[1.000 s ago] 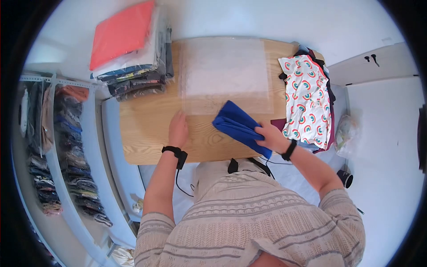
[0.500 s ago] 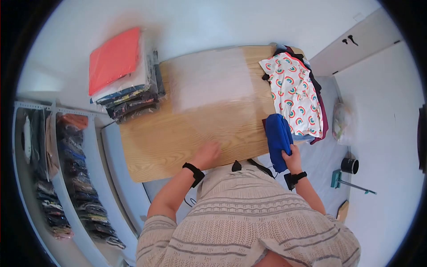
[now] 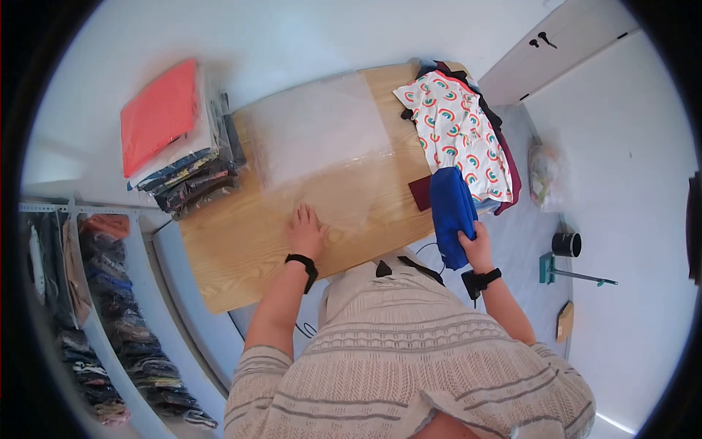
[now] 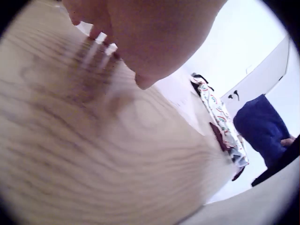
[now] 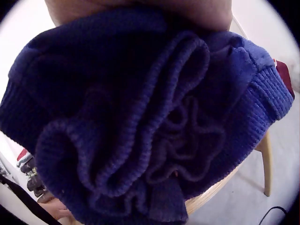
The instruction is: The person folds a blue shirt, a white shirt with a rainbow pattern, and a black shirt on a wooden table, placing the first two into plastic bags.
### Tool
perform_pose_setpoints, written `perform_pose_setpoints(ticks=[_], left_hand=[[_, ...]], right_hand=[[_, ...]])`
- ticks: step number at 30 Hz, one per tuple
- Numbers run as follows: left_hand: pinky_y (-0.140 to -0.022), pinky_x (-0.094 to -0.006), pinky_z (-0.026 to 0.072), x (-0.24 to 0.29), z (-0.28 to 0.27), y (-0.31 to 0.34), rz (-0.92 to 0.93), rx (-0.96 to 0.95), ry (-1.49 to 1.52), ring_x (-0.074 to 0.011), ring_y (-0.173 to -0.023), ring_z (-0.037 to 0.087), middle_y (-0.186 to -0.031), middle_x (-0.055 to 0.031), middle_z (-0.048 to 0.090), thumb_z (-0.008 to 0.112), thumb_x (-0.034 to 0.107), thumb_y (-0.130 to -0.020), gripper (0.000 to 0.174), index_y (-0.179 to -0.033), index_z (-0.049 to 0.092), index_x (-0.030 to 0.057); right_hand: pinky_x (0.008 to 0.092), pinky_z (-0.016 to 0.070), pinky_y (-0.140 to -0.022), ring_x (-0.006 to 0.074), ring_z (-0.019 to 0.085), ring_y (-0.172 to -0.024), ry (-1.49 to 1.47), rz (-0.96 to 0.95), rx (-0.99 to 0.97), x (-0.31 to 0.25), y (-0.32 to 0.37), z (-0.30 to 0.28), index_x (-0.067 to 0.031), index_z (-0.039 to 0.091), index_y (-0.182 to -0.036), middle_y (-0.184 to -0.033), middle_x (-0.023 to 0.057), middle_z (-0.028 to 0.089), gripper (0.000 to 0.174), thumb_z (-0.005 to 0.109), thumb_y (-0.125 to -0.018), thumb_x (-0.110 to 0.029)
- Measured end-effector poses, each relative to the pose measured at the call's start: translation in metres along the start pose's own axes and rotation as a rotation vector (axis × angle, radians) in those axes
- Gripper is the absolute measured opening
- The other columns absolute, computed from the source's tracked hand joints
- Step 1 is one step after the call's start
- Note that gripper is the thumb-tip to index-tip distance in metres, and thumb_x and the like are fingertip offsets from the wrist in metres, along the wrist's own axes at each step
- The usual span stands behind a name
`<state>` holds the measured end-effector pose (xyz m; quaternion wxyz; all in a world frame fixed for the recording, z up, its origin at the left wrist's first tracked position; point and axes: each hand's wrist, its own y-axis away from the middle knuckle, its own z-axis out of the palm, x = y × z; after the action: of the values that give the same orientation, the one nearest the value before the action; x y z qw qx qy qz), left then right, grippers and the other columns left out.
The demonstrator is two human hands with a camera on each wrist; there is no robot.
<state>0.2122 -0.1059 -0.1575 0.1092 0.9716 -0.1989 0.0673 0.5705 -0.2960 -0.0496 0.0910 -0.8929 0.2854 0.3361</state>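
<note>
My right hand (image 3: 479,247) grips a folded blue knit garment (image 3: 451,208) by its side, thumb on top, at the table's right front edge. Ribbed edges and bunched folds of this garment (image 5: 136,117) fill the right wrist view. On the wooden table, the left hand (image 3: 306,233) lies with its fingers extended, just in front of a stack of clear plastic bags (image 3: 322,135). It holds nothing. Close-up in the left wrist view, the left hand (image 4: 159,33) is over the wood grain, its fingertips partly out of frame.
A pile of clothes topped by a white rainbow-print shirt (image 3: 461,132) lies at the table's right end, a maroon cloth (image 3: 420,193) poking out. Bagged garments (image 3: 161,121) are stacked at the left end. Shelves of bagged clothes (image 3: 124,307) stand left; a dustpan (image 3: 547,268) is on the floor right.
The right hand has carried the blue garment rightward, from over the table's middle to beside the clothes pile. The left hand dipped toward the front edge, then came back onto the table, fingers spread.
</note>
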Motion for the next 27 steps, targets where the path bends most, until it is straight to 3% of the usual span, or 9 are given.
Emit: perform_pose_setpoints(ticks=[4,6,9,12,16,18,22,27], left_hand=[[-0.102,-0.0518,0.0294,0.046,-0.004,0.02,-0.039,-0.121,-0.018,-0.031,-0.13,0.032,-0.141,-0.0196,0.033,0.05,0.036,-0.087,0.058,-0.134,0.038,0.0039],[-0.1,-0.0503,0.0318,0.052,0.001,0.026,0.219,-0.146,0.491,-0.0319,-0.127,0.036,-0.137,-0.0243,0.036,0.054,0.033,-0.085,0.057,-0.131,0.04,0.002],[-0.1,-0.0483,0.0319,0.032,0.002,0.015,0.329,-0.052,0.332,-0.0316,-0.128,0.035,-0.137,-0.0234,0.036,0.057,0.029,-0.082,0.058,-0.13,0.041,0.0019],[-0.105,-0.0451,0.0286,0.015,0.004,0.015,0.432,-0.131,0.182,-0.0353,-0.131,0.029,-0.141,-0.0233,0.03,0.058,0.027,-0.082,0.057,-0.131,0.04,0.0038],[-0.102,-0.047,0.0308,0.033,0.004,0.013,0.321,0.031,0.008,-0.0345,-0.129,0.032,-0.14,-0.0206,0.032,0.06,0.027,-0.079,0.052,-0.127,0.047,0.0115],[-0.102,-0.047,0.0308,0.048,0.004,0.01,0.501,0.061,0.032,-0.0363,-0.129,0.031,-0.141,-0.0214,0.031,0.061,0.026,-0.078,0.049,-0.125,0.049,0.0153],[-0.102,-0.0467,0.0306,0.064,0.014,0.008,0.411,0.025,0.16,-0.0363,-0.129,0.031,-0.14,-0.0214,0.031,0.062,0.026,-0.078,0.049,-0.125,0.05,0.0174],[-0.102,-0.0471,0.0307,0.067,0.025,0.002,0.307,0.046,0.134,-0.0381,-0.13,0.029,-0.139,-0.0231,0.032,0.063,0.028,-0.078,0.059,-0.13,0.044,0.0093]], right_hand=[[0.038,0.0435,-0.071,0.0341,0.053,-0.08,-0.047,-0.022,0.037,-0.001,-0.005,0.002,0.0033,0.054,-0.091,-0.086,0.0172,0.052,0.028,0.066,-0.075,-0.016],[0.0378,0.0434,-0.071,0.0336,0.054,-0.08,-0.076,-0.022,0.05,-0.006,-0.008,-0.001,0.0034,0.054,-0.091,-0.086,0.0171,0.052,0.028,0.066,-0.075,-0.016],[0.037,0.0435,-0.072,0.0319,0.054,-0.08,-0.113,-0.029,0.018,-0.01,-0.012,-0.004,0.0026,0.055,-0.092,-0.087,0.0161,0.053,0.027,0.065,-0.076,-0.016],[0.0369,0.0434,-0.071,0.032,0.054,-0.079,-0.108,-0.053,0.004,-0.01,-0.016,-0.006,0.0022,0.055,-0.091,-0.086,0.0163,0.052,0.025,0.065,-0.076,-0.015],[0.037,0.0434,-0.071,0.0322,0.054,-0.079,-0.093,-0.037,-0.025,-0.015,-0.018,-0.011,0.0023,0.055,-0.089,-0.086,0.0162,0.052,0.024,0.065,-0.075,-0.014],[0.0371,0.0437,-0.069,0.0323,0.054,-0.079,-0.053,-0.121,-0.024,-0.02,-0.019,-0.012,0.0016,0.055,-0.089,-0.087,0.0158,0.052,0.023,0.065,-0.075,-0.014],[0.0379,0.0442,-0.067,0.0331,0.054,-0.078,0.01,-0.166,-0.045,-0.031,-0.021,-0.014,-0.0004,0.055,-0.088,-0.088,0.0155,0.052,0.022,0.065,-0.075,-0.014],[0.0394,0.0455,-0.067,0.0356,0.054,-0.081,0.089,-0.221,-0.172,-0.044,-0.025,-0.016,-0.0035,0.055,-0.087,-0.09,0.0158,0.052,0.022,0.067,-0.073,-0.014]])
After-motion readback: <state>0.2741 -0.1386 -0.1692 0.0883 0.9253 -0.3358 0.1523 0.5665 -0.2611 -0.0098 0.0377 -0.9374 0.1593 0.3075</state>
